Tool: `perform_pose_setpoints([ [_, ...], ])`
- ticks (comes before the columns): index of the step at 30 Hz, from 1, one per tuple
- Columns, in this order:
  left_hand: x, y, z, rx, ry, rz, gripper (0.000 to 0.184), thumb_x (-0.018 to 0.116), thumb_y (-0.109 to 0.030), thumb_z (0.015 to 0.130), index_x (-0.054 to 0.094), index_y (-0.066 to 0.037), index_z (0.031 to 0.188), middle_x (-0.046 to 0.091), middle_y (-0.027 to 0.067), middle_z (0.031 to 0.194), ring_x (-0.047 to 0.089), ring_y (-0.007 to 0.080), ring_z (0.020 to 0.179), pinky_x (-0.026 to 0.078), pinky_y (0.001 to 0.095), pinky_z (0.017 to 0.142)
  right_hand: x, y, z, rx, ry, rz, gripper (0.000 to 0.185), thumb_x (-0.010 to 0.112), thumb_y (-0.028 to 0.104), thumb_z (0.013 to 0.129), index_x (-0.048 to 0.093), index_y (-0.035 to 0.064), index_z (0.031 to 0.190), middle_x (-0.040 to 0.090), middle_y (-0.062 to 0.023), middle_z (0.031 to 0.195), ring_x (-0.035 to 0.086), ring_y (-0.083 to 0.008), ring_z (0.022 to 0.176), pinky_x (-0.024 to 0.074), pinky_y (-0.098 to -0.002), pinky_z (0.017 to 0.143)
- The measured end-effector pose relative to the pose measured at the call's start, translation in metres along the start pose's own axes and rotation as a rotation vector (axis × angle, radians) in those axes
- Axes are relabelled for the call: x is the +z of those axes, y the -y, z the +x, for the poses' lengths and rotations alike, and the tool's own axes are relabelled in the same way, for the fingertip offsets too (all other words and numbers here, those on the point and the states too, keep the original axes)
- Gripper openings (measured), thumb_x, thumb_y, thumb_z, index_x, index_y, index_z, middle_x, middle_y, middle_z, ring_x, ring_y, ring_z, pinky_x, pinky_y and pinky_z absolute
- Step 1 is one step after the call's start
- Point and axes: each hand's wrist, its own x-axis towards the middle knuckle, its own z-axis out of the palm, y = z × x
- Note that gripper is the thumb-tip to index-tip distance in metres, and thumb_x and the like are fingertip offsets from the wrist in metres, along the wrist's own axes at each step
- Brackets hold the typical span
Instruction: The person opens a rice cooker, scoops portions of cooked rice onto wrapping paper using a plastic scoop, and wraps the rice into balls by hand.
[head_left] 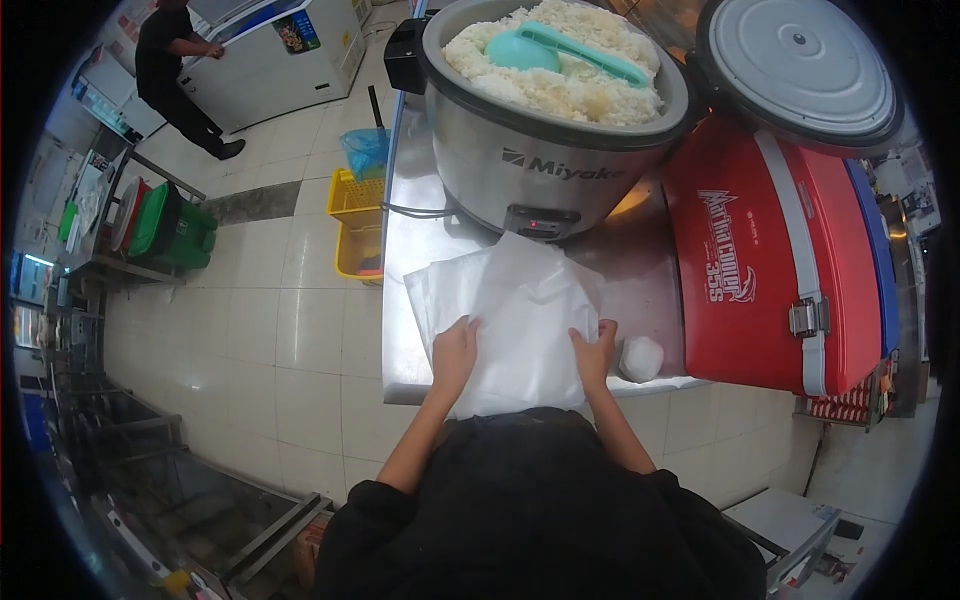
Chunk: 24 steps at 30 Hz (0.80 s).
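A stack of thin white paper sheets [515, 330] lies on the steel table [420, 180] in front of me. My left hand [455, 352] pinches its left side, with the thumb and fingers closed at the edge. On the right side, my right hand [594, 350] grips the paper the same way. Just right of that hand sits a rounded white bundle [641, 358]; its contents are hidden. Behind the paper stands a large rice cooker [540, 165], filled with cooked rice [600, 105]. A teal rice scoop [570, 50] rests on the rice.
A red cooler box [770, 270] stands on the right, with a grey round lid [800, 65] above it. Yellow baskets [357, 225] are beside the table's left edge. Farther off, a person [170, 70] stands at a white chest freezer [270, 70], and a green bin [170, 225] is at left.
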Motion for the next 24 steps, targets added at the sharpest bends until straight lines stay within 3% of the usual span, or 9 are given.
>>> perform_pose_setpoints([
  [1,-0.002,-0.002,0.000,-0.115,-0.066,-0.135,0.027,0.061,-0.020,0.081,0.053,0.001,0.067,0.046,0.0143,0.050,0.050,0.0295,0.047,0.039,0.0363,0.050,-0.001,-0.001,0.001,0.092,-0.013,0.146,0.047,0.075,0.012,0.064,0.044,0.0012,0.098,0.054,-0.0168,0.086,0.054,-0.0277,0.078,0.0425,-0.0351,0.072],
  [2,-0.002,0.004,0.000,-0.118,-0.063,-0.135,0.027,0.061,-0.020,0.081,0.053,0.001,0.067,0.046,0.0143,0.050,0.050,0.0295,0.047,0.039,0.0363,0.050,-0.001,-0.002,0.001,0.183,-0.026,0.290,0.044,0.073,0.010,0.066,0.044,0.0018,0.098,0.056,-0.0157,0.084,0.056,-0.0252,0.074,0.0431,-0.0338,0.068],
  [4,-0.004,0.025,-0.003,-0.414,0.001,-0.278,0.041,0.066,-0.025,0.079,0.046,0.001,0.053,0.038,0.0071,0.046,0.035,0.0151,0.044,0.030,0.0323,0.045,-0.016,0.015,0.004,0.210,0.039,0.293,0.042,0.073,0.010,0.067,0.045,0.0018,0.098,0.058,-0.0138,0.081,0.056,-0.0227,0.070,0.0432,-0.0324,0.066],
  [7,-0.002,0.045,-0.017,-0.548,-0.044,-0.426,0.044,0.069,-0.026,0.076,0.044,0.001,0.050,0.034,0.0000,0.047,0.026,0.0089,0.050,0.025,0.0303,0.044,-0.015,0.019,0.007,0.179,0.082,0.304,0.038,0.073,0.010,0.068,0.048,0.0012,0.096,0.060,-0.0106,0.074,0.055,-0.0185,0.063,0.0430,-0.0301,0.063],
  [12,-0.010,0.054,-0.052,-0.605,-0.096,-0.467,0.040,0.069,-0.024,0.077,0.046,-0.001,0.054,0.035,-0.0035,0.049,0.029,0.0069,0.050,0.026,0.0283,0.044,-0.002,0.015,0.011,0.127,0.174,0.253,0.030,0.073,0.012,0.068,0.054,-0.0001,0.088,0.060,-0.0102,0.071,0.055,-0.0173,0.061,0.0443,-0.0298,0.062],
  [14,-0.014,0.045,-0.061,-0.646,-0.137,-0.542,0.038,0.068,-0.024,0.077,0.047,-0.002,0.055,0.034,-0.0038,0.050,0.029,0.0062,0.051,0.026,0.0274,0.044,-0.004,0.032,0.007,-0.148,0.052,0.104,0.023,0.071,0.011,0.070,0.057,0.0006,0.085,0.062,-0.0095,0.069,0.056,-0.0174,0.061,0.0442,-0.0283,0.060],
  [18,-0.012,0.059,-0.080,-0.675,-0.117,-0.498,0.033,0.061,-0.023,0.083,0.051,0.002,0.063,0.039,-0.0048,0.055,0.032,0.0050,0.052,0.028,0.0241,0.046,-0.006,0.049,0.001,0.014,0.141,0.162,0.023,0.071,0.013,0.071,0.056,-0.0008,0.082,0.061,-0.0110,0.074,0.058,-0.0216,0.064,0.0451,-0.0324,0.062],
  [24,-0.016,0.055,-0.087,-0.639,-0.127,-0.558,0.033,0.049,-0.021,0.090,0.054,0.006,0.071,0.045,-0.0049,0.061,0.037,0.0040,0.059,0.033,0.0231,0.052,-0.005,0.033,-0.001,-0.249,0.115,0.029,0.024,0.068,0.017,0.075,0.057,0.0002,0.088,0.060,-0.0146,0.072,0.058,-0.0276,0.065,0.0449,-0.0344,0.062],
])
